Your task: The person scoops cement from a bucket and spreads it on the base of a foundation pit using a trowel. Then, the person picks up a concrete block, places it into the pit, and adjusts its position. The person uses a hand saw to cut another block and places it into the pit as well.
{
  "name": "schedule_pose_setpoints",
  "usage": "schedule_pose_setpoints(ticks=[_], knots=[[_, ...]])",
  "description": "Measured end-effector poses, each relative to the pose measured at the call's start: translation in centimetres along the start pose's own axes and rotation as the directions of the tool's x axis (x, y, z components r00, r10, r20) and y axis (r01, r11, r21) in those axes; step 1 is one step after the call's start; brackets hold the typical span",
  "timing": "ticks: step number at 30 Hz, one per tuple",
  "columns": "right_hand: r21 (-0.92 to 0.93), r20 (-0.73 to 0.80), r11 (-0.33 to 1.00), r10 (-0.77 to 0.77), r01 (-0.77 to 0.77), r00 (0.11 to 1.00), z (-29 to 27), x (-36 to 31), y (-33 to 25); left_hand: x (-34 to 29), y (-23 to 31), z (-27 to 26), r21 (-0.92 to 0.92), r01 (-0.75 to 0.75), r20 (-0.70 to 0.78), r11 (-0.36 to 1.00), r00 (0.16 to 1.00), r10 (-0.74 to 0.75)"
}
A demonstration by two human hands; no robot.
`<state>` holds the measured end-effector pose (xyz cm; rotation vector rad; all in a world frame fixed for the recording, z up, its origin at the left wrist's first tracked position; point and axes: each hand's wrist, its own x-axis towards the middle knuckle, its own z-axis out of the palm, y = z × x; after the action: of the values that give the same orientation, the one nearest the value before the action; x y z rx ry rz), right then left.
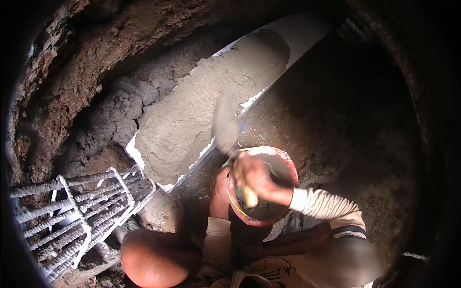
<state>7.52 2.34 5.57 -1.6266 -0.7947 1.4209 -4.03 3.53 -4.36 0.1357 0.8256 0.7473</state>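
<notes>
My right hand, blurred by motion, is closed round the handle of a trowel. The trowel's mortar-coated blade points away from me, over the near edge of a layer of wet grey mortar. That mortar lies along a long pale board running from near left to far right. Under my right hand stands a red bucket with grey mix inside. My left hand grips the bucket's left side at the rim; its fingertips are partly hidden.
A cage of steel rebar, tied with bent stirrups, reaches in at the lower left beside the board's near end. A rough earth wall rises behind the board. Wet, muddy ground lies right of it. My bare knee is at the bottom.
</notes>
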Motion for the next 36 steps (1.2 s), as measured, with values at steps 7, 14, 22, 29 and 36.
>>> schedule_pose_setpoints(ticks=[7, 14, 22, 29, 36], knots=[[-0.527, 0.291, 0.827, -0.038, 0.193, 0.956, 0.4, -4.8, -6.8, -0.8, -0.3, 0.1, 0.014, -0.096, 0.016, 0.995, 0.995, 0.096], [-0.783, 0.61, -0.354, -0.6, 0.512, 0.518, 0.3, 2.8, -17.9, 1.7, -1.0, -3.4, 0.211, 0.127, -0.088, 0.969, 0.99, -0.11], [-0.608, 0.701, -0.728, -0.304, 0.318, 0.645, 2.0, 11.7, -19.1, 0.9, 0.0, -2.0, -0.13, 0.208, 0.145, 0.969, 0.971, -0.189], [-0.612, 0.326, -0.79, -0.297, -0.039, 0.898, -12.5, 19.0, -23.9, 1.8, -1.1, -3.6, 0.011, 0.117, 0.021, 0.993, 0.993, -0.117], [-0.886, -0.083, -0.345, -0.54, -0.311, 0.837, -26.6, 14.4, -25.0, 2.2, -1.8, -3.6, 0.022, 0.105, -0.033, 0.994, 0.994, -0.104]])
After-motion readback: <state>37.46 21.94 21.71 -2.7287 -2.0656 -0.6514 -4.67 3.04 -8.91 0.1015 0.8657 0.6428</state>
